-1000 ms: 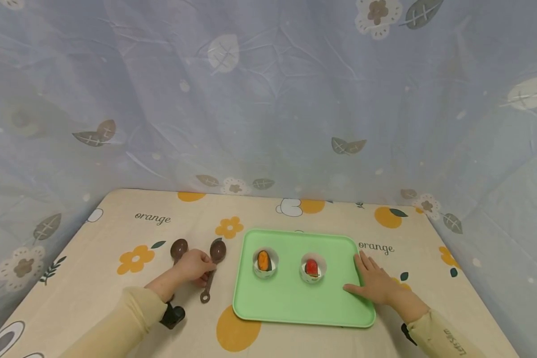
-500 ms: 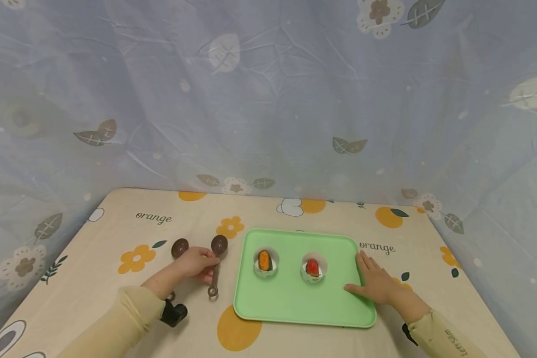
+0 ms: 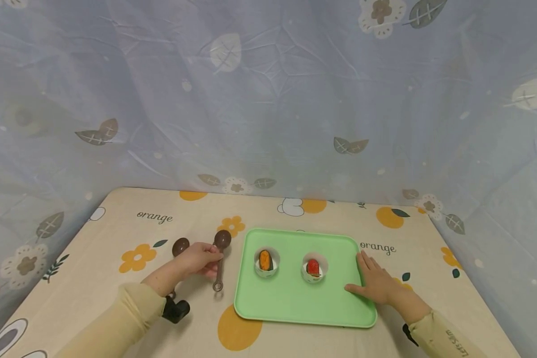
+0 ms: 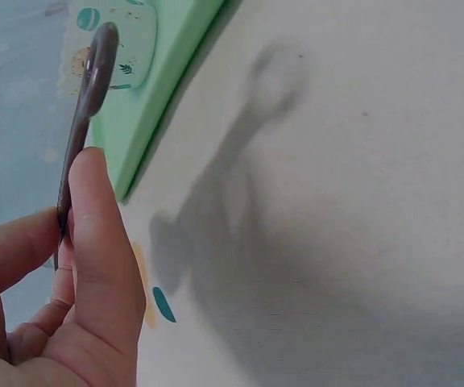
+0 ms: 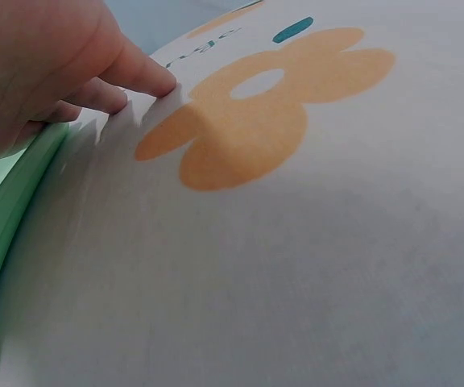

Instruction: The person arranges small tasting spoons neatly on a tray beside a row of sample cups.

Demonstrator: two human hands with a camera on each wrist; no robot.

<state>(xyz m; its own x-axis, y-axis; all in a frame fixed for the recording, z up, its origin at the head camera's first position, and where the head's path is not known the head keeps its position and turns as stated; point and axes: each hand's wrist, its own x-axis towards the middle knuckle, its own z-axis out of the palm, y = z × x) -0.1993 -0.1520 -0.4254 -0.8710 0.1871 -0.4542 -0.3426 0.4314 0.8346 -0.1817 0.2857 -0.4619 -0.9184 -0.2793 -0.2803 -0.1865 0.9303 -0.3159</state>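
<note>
Between thumb and fingers, my left hand [image 3: 200,259] pinches a dark brown spoon [image 3: 223,239] by its handle, just left of the tray. In the left wrist view the spoon's looped handle end [image 4: 99,68] points up, and its shadow falls on the cloth below, so it hangs above the table. A second brown spoon [image 3: 180,246] lies to the left, partly hidden under the left hand and forearm. My right hand [image 3: 376,281] rests with straight, spread fingers over the right rim of the green tray [image 3: 295,308]; in the right wrist view its fingertips reach the cloth.
On the tray stand two small white cups, the left cup [image 3: 273,273] holding an orange-topped sushi piece [image 3: 264,259] and the right cup [image 3: 323,274] a red-topped one [image 3: 313,267]. A patterned cloth [image 3: 268,343] covers the table. A pale blue curtain [image 3: 268,99] rises behind.
My left hand has lifted the right-hand spoon off the cloth and carried it slightly up and toward the tray. The right hand stays where it was.
</note>
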